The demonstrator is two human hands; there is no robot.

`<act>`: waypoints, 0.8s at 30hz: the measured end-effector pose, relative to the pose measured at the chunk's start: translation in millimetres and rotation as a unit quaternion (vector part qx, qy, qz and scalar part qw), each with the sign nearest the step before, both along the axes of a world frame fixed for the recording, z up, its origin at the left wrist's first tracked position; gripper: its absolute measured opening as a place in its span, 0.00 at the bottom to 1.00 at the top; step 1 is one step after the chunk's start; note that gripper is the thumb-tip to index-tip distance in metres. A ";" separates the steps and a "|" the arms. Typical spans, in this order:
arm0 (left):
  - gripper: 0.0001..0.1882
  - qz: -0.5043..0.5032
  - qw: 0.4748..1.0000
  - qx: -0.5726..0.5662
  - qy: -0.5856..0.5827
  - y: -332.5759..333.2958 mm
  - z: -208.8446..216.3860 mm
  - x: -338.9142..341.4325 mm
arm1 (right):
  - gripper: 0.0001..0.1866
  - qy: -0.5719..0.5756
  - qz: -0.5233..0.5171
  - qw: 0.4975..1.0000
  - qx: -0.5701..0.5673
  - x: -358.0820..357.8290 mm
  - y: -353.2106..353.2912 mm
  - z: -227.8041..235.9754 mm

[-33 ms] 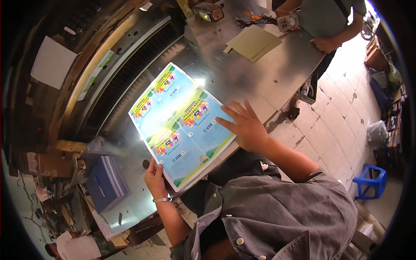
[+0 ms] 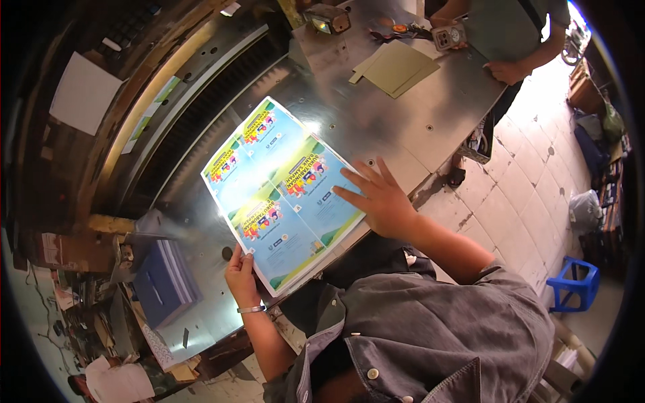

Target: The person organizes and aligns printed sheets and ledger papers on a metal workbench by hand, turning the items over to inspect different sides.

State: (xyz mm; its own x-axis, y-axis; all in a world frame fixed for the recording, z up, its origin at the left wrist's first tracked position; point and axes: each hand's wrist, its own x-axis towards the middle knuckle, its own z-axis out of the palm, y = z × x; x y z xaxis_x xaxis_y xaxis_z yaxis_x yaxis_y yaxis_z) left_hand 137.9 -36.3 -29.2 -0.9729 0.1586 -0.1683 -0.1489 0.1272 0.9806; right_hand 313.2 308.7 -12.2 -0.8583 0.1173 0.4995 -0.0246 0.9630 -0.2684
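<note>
A stack of glossy printed sheets [image 2: 295, 201], blue and green with cartoon pictures in four-part layout, lies slanted on the metal table. Its near edge reaches the table's front edge close to my body. My left hand [image 2: 242, 272] holds the stack's lower left edge, the thumb over the top and the fingers along the side. At the right edge, my right hand [image 2: 383, 201] is open with fingers spread, the fingertips over the top sheet's margin. Bright glare hides part of the print.
The metal table [image 2: 396, 144] carries tan boards [image 2: 396, 70] at the far side, where another person [image 2: 500, 40] stands with a phone [image 2: 448, 37]. A dark machine slot [image 2: 222, 101] runs along the left. Blue bound stacks [image 2: 164, 285] sit at near left. A blue stool [image 2: 574, 285] is on the tiled floor.
</note>
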 end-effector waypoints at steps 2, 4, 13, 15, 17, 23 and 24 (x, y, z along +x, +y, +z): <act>0.26 0.004 1.000 -0.006 0.000 -1.3 3.2 1.7 | 0.32 -0.001 0.063 0.998 0.029 -6.8 -6.1 2.2; 0.25 0.009 1.000 -0.009 -0.001 4.0 9.2 4.4 | 0.32 -0.008 0.108 0.994 0.001 -12.8 -4.2 -5.2; 0.27 0.087 0.991 0.015 0.097 9.6 16.1 23.7 | 0.22 0.070 -0.004 0.886 -0.459 -34.2 -3.0 22.8; 0.31 0.073 0.925 -0.234 0.290 26.0 28.0 38.7 | 0.23 0.066 -0.013 0.880 -0.469 -35.0 -4.7 21.3; 0.34 -0.019 0.956 -0.154 0.249 52.6 55.0 58.8 | 0.23 0.060 -0.017 0.874 -0.482 -33.5 -11.1 17.6; 0.48 -0.221 0.962 0.155 0.038 109.1 18.8 82.2 | 0.23 -0.004 0.077 0.959 -0.271 -27.1 -46.8 18.9; 0.48 -0.224 0.961 0.155 0.040 109.4 14.5 81.1 | 0.24 -0.040 0.096 0.966 -0.237 -26.9 -53.4 19.2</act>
State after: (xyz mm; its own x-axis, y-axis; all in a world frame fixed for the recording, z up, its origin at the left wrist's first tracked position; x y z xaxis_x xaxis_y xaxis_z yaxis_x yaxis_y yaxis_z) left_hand 219.0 73.2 -14.7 -0.8027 0.5957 0.0278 -0.0691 -0.1391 0.9879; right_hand 286.3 255.3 6.9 -0.9203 0.1521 0.3604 -0.1516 0.7107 -0.6870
